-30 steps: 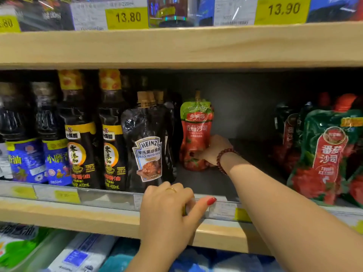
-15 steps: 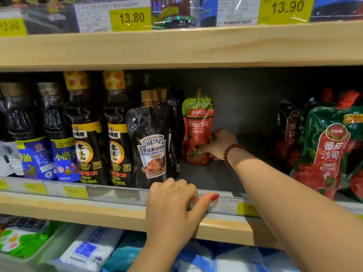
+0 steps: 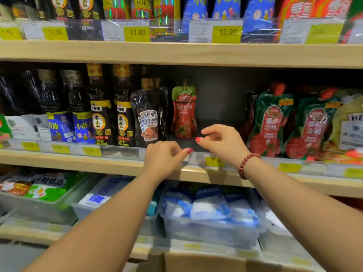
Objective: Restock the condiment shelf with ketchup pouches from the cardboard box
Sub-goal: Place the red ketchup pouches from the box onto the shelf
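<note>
Your left hand (image 3: 163,158) rests on the front of the shelf (image 3: 78,161). Its fingers are curled over the clear price rail (image 3: 117,152) and its thumb points right along the rail. Your right hand (image 3: 222,142) hangs just above the shelf's front edge, a little to the right of the left one and not touching it. Its fingers are loosely bent and the thumb tip is near the forefinger, with nothing between them. A red bead bracelet (image 3: 247,163) sits on that wrist.

The ketchup pouch (image 3: 184,112) stands upright and alone, set back on the dark shelf floor. It is behind and above the gap between your hands, and just left of your right forefinger. A thin strip of shelf shows between fingertip and pouch, so neither hand is on it.

The black Heinz pouch (image 3: 150,116) stands close against the ketchup pouch's left side, above your left knuckles. Left of that is a row of dark soy sauce bottles (image 3: 100,114). To the right of the ketchup pouch is an open stretch of shelf, then green ketchup pouches (image 3: 271,122) leaning beyond your right wrist.

Under your forearms, clear bins (image 3: 210,230) hold blue and white packets. The brown edge of the cardboard box (image 3: 204,262) shows at the very bottom of the view, well below both hands. Its contents are out of view.
</note>
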